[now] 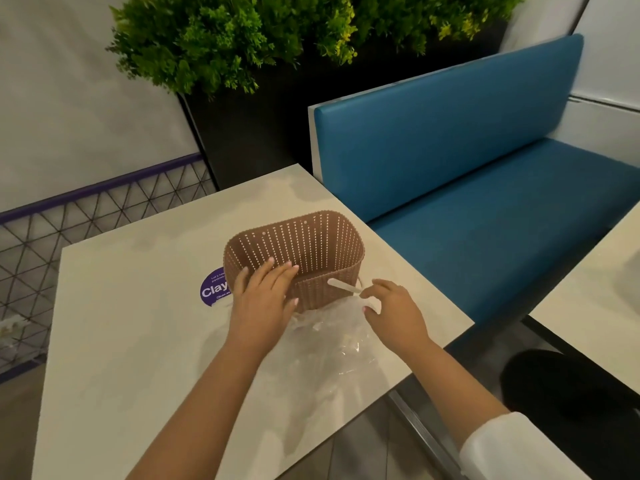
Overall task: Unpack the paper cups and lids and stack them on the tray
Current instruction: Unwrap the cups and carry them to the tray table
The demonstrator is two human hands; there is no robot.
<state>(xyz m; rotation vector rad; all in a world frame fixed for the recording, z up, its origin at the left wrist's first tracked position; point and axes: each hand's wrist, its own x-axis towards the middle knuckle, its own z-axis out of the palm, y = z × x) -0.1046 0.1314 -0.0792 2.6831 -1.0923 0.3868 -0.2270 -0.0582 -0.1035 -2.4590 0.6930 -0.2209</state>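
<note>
1. The left hand (265, 299) reaches forward from the lower middle of the view, palm down, and rests against the near left wall of the brown basket (301, 254). Its fingers (277, 268) are spread wide and lie flat over the rim and wall, closing on nothing.
2. The right hand (394, 313) comes in from the lower right, with a white sleeve (512, 448) pushed back near the elbow. Its fingers are drawn narrow, thumb and forefinger pinched on the end of a pale flat stick (344, 285) just beside the basket's near right corner.
3. The basket is a perforated plastic tub with rounded corners and rows of small holes. It stands upright and open at the top, near the far right part of the tabletop (131, 341). No cups or lids can be made out inside it.
4. Its long axis runs roughly left to right, tilted slightly so the right end sits farther away.
5. The stick lies slanted across the basket's near wall, its free end pointing up and left.
6. Crumpled clear plastic wrap (332, 348) lies on the tabletop between the two forearms, touching the basket's near side; what it holds is too blurred to tell.
7. A round purple sticker (213, 289) on the tabletop is partly hidden behind the left hand and the basket.
</note>
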